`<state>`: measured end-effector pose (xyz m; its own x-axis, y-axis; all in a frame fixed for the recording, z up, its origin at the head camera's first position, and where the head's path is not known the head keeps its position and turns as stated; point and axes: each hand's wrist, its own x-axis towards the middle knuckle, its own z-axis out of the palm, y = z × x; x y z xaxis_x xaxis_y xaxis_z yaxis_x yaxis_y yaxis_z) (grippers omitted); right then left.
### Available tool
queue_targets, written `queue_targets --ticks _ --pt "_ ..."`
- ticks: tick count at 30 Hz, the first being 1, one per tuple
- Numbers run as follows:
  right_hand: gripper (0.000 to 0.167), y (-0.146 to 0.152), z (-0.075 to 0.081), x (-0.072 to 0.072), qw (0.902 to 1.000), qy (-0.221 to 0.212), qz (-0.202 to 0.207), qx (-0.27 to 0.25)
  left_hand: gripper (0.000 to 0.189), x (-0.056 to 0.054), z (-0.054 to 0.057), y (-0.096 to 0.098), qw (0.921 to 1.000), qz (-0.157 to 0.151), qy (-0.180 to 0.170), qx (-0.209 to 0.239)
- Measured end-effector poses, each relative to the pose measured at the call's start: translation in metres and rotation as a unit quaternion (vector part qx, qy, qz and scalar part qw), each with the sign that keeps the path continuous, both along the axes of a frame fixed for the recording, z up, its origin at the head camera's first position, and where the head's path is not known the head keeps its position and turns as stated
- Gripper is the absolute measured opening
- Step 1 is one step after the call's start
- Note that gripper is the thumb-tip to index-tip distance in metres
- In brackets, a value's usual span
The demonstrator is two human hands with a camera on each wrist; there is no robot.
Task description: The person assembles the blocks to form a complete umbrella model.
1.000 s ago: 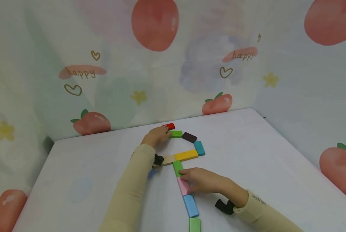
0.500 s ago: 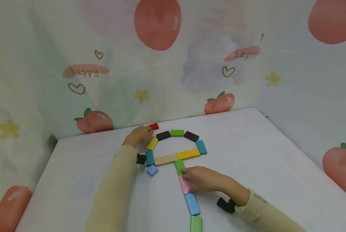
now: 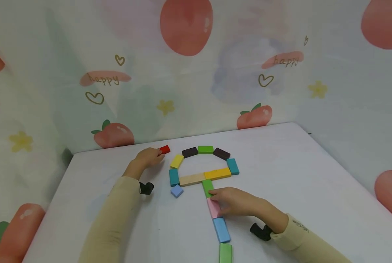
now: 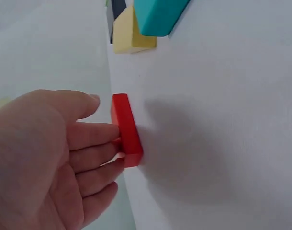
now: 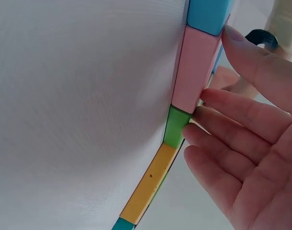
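At the far left of the table my left hand (image 3: 146,158) touches a red block (image 3: 165,149). In the left wrist view its nearly straight fingertips (image 4: 107,134) lie against the block's side, and the thumb is apart from it. My right hand (image 3: 237,202) rests beside a row of blocks. Its extended fingers touch the edges of a green block (image 3: 207,188) and a pink block (image 5: 196,69). The thumb tip lies near the joint of the pink block and a light blue block (image 3: 221,229). Beyond is a closed, half-round outline of blocks, including a yellow block (image 3: 177,161).
A small blue block (image 3: 177,191) lies by the outline's left corner. Another green block (image 3: 226,252) ends the row near the front. A patterned cloth wall (image 3: 183,80) rises behind the white table (image 3: 281,164).
My left hand has moved left along the table's back with the red block, uncovering the outline's left side. The right hand stays by the row. The head view has turned slightly left.
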<state>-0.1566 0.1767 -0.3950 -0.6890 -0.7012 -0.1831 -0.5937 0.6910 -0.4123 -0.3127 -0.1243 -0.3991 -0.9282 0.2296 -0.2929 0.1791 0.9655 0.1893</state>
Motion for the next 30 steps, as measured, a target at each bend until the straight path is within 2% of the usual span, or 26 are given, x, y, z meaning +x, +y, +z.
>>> queue_targets --ticks 9,13,16,19,23,30 --pt "0.048 0.002 0.003 0.002 1.0000 0.009 0.002 -0.003 0.026 0.020 0.004 -0.009 0.9999 -0.010 -0.010 -0.001" --pt "0.048 0.001 0.006 0.003 0.9998 0.018 0.003 -0.002 0.029 0.030 0.005 -0.015 0.9999 -0.010 -0.008 -0.006" --pt "0.049 0.000 0.009 0.007 0.9998 0.016 -0.007 -0.007 0.041 0.039 0.003 -0.020 0.9999 -0.013 -0.002 -0.007" --pt "0.055 0.000 0.012 0.015 0.9998 0.007 -0.019 -0.006 0.048 0.048 0.000 -0.026 0.9997 -0.024 0.006 -0.003" --pt "0.069 0.002 0.016 0.030 0.9997 -0.004 -0.022 0.010 0.048 0.060 -0.002 -0.030 0.9990 -0.040 0.017 0.006" --pt "0.076 0.006 0.014 0.053 0.9993 0.024 0.002 0.029 0.046 0.080 0.000 -0.031 0.9982 -0.045 0.039 0.008"
